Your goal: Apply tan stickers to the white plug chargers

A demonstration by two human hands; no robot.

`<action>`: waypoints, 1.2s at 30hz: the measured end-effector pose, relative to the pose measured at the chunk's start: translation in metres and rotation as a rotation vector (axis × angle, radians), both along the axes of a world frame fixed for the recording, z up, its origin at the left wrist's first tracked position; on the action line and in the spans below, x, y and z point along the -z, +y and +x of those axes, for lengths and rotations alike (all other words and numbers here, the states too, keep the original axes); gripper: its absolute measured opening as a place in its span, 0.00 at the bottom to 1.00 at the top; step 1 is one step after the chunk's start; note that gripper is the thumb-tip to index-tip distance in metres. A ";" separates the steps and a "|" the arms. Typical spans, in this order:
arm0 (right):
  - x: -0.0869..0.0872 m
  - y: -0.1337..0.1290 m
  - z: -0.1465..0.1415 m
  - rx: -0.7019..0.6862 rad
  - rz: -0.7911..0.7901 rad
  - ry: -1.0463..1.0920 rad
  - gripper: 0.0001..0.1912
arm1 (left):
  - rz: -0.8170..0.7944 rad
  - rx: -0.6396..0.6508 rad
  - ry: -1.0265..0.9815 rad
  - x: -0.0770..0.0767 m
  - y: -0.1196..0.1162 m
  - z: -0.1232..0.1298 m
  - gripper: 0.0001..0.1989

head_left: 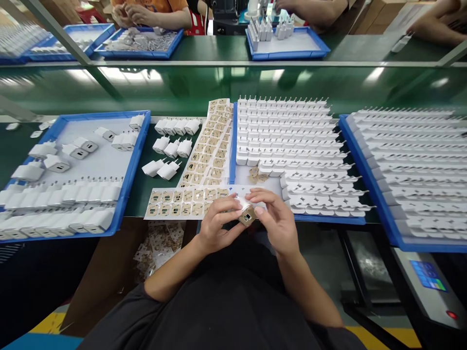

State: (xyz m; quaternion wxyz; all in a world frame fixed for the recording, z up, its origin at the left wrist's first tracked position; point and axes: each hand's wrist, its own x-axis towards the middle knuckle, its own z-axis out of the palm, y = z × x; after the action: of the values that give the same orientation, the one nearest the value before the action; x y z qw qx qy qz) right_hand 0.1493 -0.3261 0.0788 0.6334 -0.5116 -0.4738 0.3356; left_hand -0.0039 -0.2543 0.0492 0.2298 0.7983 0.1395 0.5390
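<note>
Between my hands is a white charger (pixel 247 214) whose end face, turned toward me, bears a tan sticker with a dark port opening. My left hand (pixel 219 226) grips it from the left with fingers and thumb. On its right side, my right hand (pixel 279 223) touches it with the thumb and fingertips closed around the edge. Just behind lies a sheet of tan stickers (pixel 188 202) across the table edge. Longer sticker sheets (pixel 207 146) stretch away behind it. Small loose tan pieces (pixel 257 175) lie in the tray with rows of chargers (pixel 288 131).
A blue tray (pixel 136 160) on the left holds chargers, some scattered. Several chargers (pixel 177 127) stand on the green table beside it. Another full tray (pixel 368 194) is at right. Across the barrier (pixel 204 87), people work at more trays (pixel 288 56). Below is a box of scraps (pixel 160 248).
</note>
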 end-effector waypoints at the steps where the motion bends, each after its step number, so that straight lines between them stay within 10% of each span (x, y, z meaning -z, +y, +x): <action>1: -0.002 0.000 0.003 0.018 0.036 -0.105 0.08 | -0.013 0.018 -0.007 0.000 0.000 -0.001 0.21; 8: -0.008 -0.002 0.005 0.049 0.257 -0.534 0.09 | -0.206 0.054 -0.006 0.000 0.000 -0.005 0.23; 13: 0.001 -0.002 0.004 0.209 0.142 -0.356 0.04 | -0.330 -0.126 0.024 0.007 0.011 -0.015 0.21; 18: 0.015 0.024 0.020 0.467 0.025 -0.758 0.10 | -0.403 -0.331 0.033 0.010 0.038 -0.043 0.26; 24: 0.032 0.040 0.026 0.414 0.010 -1.086 0.18 | -0.306 -0.626 0.216 0.008 0.085 -0.084 0.17; 36: 0.046 0.043 0.027 0.333 0.050 -1.158 0.13 | -0.328 -0.751 0.543 0.028 0.111 -0.119 0.18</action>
State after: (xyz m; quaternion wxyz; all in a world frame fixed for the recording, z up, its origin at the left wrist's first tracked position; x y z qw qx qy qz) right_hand 0.1762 -0.2832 0.0326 0.3282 -0.6635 -0.6629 -0.1124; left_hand -0.1229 -0.1436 0.0210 0.0976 0.7576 0.5557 0.3280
